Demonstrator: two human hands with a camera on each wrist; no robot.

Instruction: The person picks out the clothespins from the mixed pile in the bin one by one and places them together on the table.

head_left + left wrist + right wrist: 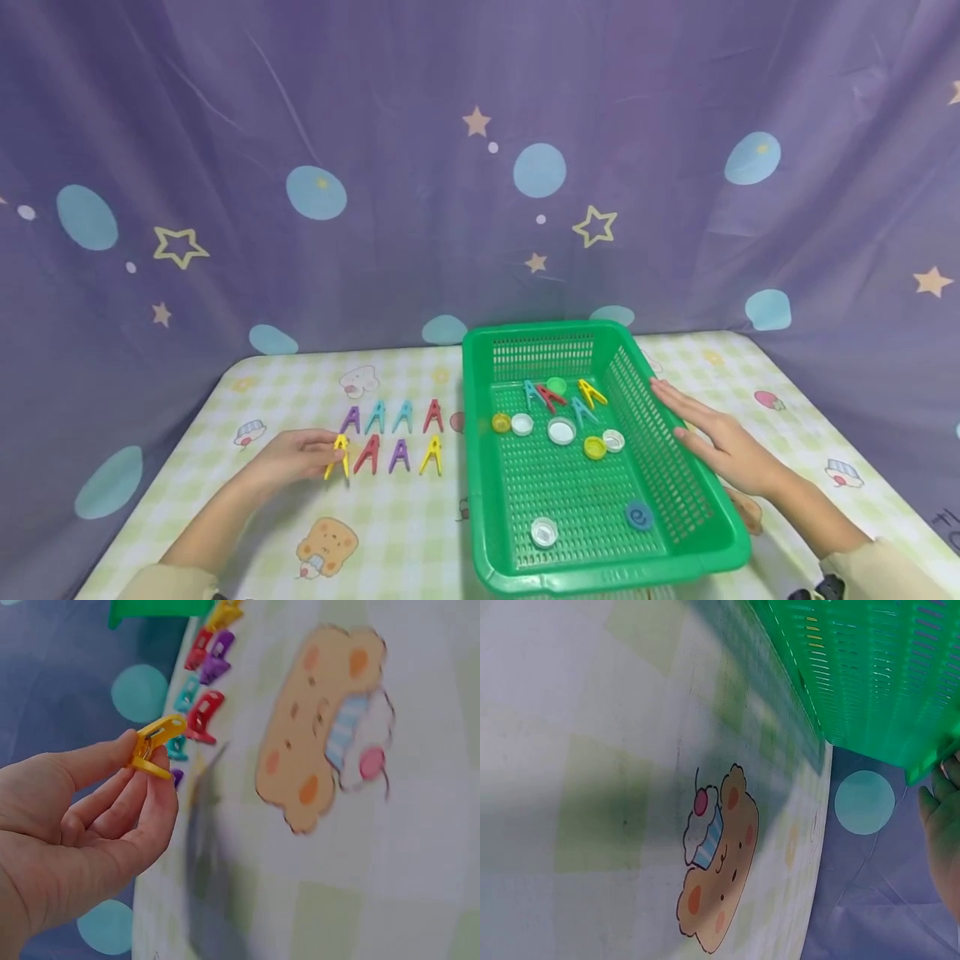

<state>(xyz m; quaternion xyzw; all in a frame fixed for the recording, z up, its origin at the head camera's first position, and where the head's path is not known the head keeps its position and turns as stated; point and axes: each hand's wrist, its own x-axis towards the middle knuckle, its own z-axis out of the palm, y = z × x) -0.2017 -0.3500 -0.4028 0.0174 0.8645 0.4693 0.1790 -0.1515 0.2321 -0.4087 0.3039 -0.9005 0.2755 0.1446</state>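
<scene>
My left hand (296, 456) pinches a yellow clothespin (154, 744) between thumb and fingertips at the left end of the front row. Beside it in that row are a red clothespin (367, 455), a purple one and another yellow clothespin (431, 455). Behind them lies a second row: a purple clothespin (350, 420), two teal ones and a red clothespin (432, 416). My right hand (723, 446) rests with its fingers extended against the right rim of a green basket (480, 492); in the right wrist view only part of this hand shows, at the right edge.
Inside the basket, teal, red and yellow clothespins (592, 393) lie toward the back among several bottle caps (561, 431). A blue cap (639, 515) and a white cap (543, 532) sit nearer the front. A checked tablecloth (405, 533) covers the table; a purple curtain (405, 275) hangs behind.
</scene>
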